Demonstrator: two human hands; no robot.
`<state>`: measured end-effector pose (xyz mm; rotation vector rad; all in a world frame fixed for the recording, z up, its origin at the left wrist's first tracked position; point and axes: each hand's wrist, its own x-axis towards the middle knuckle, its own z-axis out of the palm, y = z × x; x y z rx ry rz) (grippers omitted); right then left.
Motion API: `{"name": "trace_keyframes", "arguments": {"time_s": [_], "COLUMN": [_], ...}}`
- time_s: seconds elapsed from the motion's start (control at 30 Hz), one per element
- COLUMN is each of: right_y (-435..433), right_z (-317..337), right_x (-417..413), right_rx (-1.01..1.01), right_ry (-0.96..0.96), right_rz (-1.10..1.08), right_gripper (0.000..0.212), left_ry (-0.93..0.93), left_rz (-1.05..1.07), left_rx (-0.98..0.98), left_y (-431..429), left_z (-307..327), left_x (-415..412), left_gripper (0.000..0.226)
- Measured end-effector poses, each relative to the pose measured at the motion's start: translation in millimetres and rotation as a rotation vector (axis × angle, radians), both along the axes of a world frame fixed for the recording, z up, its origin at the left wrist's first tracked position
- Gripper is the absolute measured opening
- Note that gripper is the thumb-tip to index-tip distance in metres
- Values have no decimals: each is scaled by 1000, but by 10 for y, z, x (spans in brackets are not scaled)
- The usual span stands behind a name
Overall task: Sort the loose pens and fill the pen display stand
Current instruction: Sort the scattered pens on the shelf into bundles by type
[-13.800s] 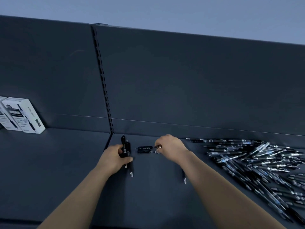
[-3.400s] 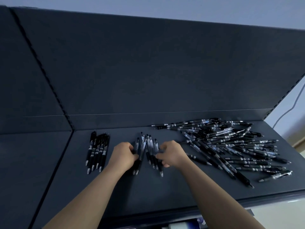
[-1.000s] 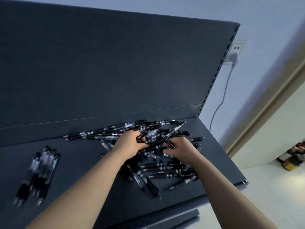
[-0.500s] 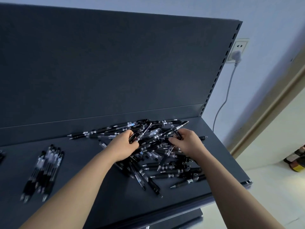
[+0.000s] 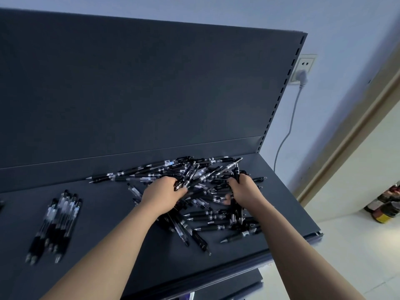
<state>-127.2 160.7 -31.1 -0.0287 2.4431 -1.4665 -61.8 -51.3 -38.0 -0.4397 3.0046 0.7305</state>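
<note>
A loose heap of black pens point(image 5: 207, 215) lies on the right half of the dark shelf point(image 5: 121, 245). My left hand point(image 5: 162, 194) is in the heap with its fingers curled round a few pens that stick up and to the right. My right hand point(image 5: 243, 191) grips a bundle of pens, one end poking up above the fist and the tips pointing down toward me. A sorted row of black pens point(image 5: 58, 221) lies side by side at the left of the shelf.
The shelf's dark back panel point(image 5: 151, 94) rises behind the pens. Its front edge point(image 5: 281, 254) and right end drop off to a pale floor. A wall socket with a white plug and cable point(image 5: 302, 74) is at the right. Bottles point(image 5: 387, 210) stand on the floor.
Since 3.4 s ago my hands left the sorted rows and moved right into the heap. In the last second both hands have gathered pens and my right hand lifted its bundle upright.
</note>
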Motion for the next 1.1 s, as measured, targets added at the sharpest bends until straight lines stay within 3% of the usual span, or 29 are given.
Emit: {"name": "trace_keyframes", "arguments": {"time_s": [0.13,0.4,0.53,0.63,0.7,0.77,0.87,1.0,1.1], "right_y": [10,-93,-173,-208,-237,-274,-373,-688,-1024], "right_z": [0,-68,-78,-91,-80,-67,14,193,265], "right_x": [2,-14,-2,-14,2,30,96,204,286], "right_rx": [-160,238,351,415,452,392,204,40,86], "right_ry": [-138,20,43,108,172,207,211,184,146], "right_rz": [-108,33,118,123,119,104,117,182,264], "right_gripper": [14,31,59,32,33,34,12,39,14], "left_ry": [13,73,67,65,66,74,117,175,206], "left_rz": [94,108,122,149,179,195,219,293,360], "left_rx": [213,455,497,657,830,901,944,1008,982], "left_y": [-112,-198,-235,-211,-192,-203,-264,-397,-581], "left_z": [25,109,90,116,134,156,201,251,258], "left_x": [70,340,425,471,496,519,569,704,878], "left_gripper": [37,47,51,48,41,30,17,17,20]}}
